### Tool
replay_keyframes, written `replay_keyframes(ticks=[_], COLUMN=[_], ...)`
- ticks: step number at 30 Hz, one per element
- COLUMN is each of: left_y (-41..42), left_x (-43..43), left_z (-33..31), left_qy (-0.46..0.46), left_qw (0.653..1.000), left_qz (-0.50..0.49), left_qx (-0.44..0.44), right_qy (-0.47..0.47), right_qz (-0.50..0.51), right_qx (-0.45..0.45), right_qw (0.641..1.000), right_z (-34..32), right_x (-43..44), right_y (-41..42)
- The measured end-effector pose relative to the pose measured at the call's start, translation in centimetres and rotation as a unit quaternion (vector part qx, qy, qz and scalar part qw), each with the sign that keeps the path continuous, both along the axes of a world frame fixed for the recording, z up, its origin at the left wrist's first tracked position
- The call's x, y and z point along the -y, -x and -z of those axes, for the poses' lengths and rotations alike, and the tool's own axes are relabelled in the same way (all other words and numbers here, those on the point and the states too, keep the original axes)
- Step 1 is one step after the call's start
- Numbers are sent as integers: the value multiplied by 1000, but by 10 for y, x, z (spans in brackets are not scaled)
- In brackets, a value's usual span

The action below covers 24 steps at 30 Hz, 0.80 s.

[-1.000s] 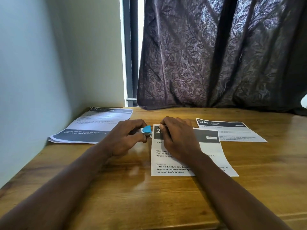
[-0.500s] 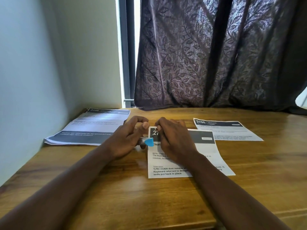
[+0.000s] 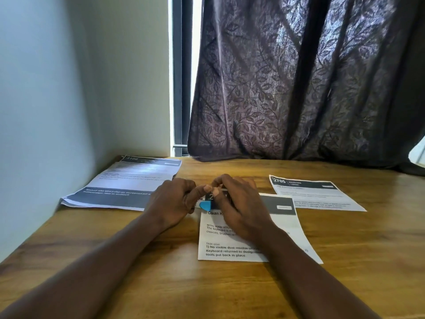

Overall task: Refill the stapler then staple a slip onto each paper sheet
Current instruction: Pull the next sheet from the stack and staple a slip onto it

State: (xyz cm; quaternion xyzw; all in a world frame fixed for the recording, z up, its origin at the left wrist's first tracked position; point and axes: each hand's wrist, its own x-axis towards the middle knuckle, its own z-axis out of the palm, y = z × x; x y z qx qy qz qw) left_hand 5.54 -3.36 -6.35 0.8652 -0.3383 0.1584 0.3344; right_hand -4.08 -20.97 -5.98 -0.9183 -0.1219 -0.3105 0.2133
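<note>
A printed paper sheet [image 3: 248, 238] with a dark header lies in the middle of the wooden table [image 3: 161, 284]. My left hand [image 3: 170, 201] grips a small stapler [image 3: 205, 206] with a blue tip at the sheet's top left corner. My right hand [image 3: 239, 203] lies over the top of the sheet, its thumb and forefinger pinching that corner beside the stapler. Most of the stapler is hidden under my fingers. Whether a slip lies at the corner cannot be told.
A stack of printed sheets [image 3: 128, 183] marked 3108 lies at the left by the wall. Another sheet [image 3: 315, 194] marked 2705 lies at the right. A dark patterned curtain [image 3: 299, 88] hangs behind the table's far edge.
The stapler's blue tip has dropped lower at the sheet's corner and my left thumb has come over it. My right fingertips have closed in on the corner.
</note>
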Motion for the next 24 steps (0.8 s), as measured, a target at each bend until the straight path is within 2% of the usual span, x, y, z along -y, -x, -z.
replay_keyframes(ticks=[5, 7, 10, 12, 16, 20, 24], left_y=[5, 7, 6, 6, 5, 5, -3], left_x=[1, 1, 1, 2, 4, -3, -14], left_z=[-1, -1, 2, 2, 3, -2, -3], left_qy=[-36, -49, -59, -72, -63, 28, 24], left_qw=[998, 996, 993, 990, 993, 998, 987], left_qz=[-37, -41, -48, -56, -50, -51, -115], left_qx=[39, 62, 89, 104, 91, 38, 108], right_qy=[-4, -69, -209, -247, -255, -290, -245], right_qz=[-23, -53, -104, -115, -116, -98, -70], right_qx=[-49, -82, -142, -169, -180, -169, -115], right_qw=[999, 993, 962, 947, 943, 937, 960], right_z=[-1, 0, 0, -2, 0, -1, 1], right_x=[0, -1, 1, 2, 1, 1, 1], right_y=[5, 3, 1, 1, 1, 2, 0])
